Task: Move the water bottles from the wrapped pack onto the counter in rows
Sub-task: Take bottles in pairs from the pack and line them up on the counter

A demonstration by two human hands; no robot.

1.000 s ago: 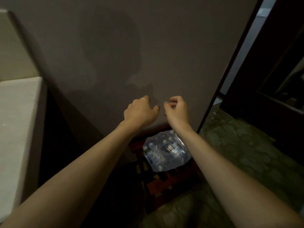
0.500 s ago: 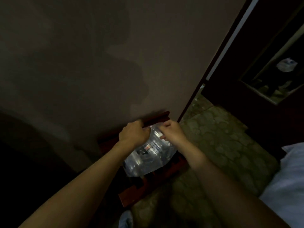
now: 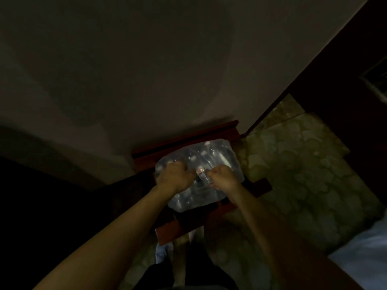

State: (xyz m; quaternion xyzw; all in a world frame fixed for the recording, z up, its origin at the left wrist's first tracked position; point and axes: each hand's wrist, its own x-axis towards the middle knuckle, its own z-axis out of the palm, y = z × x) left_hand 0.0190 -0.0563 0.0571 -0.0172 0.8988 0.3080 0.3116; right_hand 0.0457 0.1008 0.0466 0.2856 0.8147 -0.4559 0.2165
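A clear plastic-wrapped pack of water bottles (image 3: 215, 155) lies on a low red wooden rack (image 3: 182, 143) against the wall. My left hand (image 3: 173, 175) grips the wrap on the pack's left top. My right hand (image 3: 222, 177) grips the wrap just right of it, fingers curled into the plastic. A labelled bottle (image 3: 202, 174) shows between the two hands. The scene is dim and the bottles under the wrap are hard to tell apart. No counter is in view.
A plain wall (image 3: 146, 70) rises right behind the rack. A dark door frame (image 3: 293, 84) runs along the right, with patterned stone floor (image 3: 303, 164) beside it. A pale cloth (image 3: 364, 256) lies at lower right. My legs (image 3: 184, 275) stand below the rack.
Both hands dropped from in front of the wall down onto the pack and closed on its wrap. The view tilted down and came closer to the pack.
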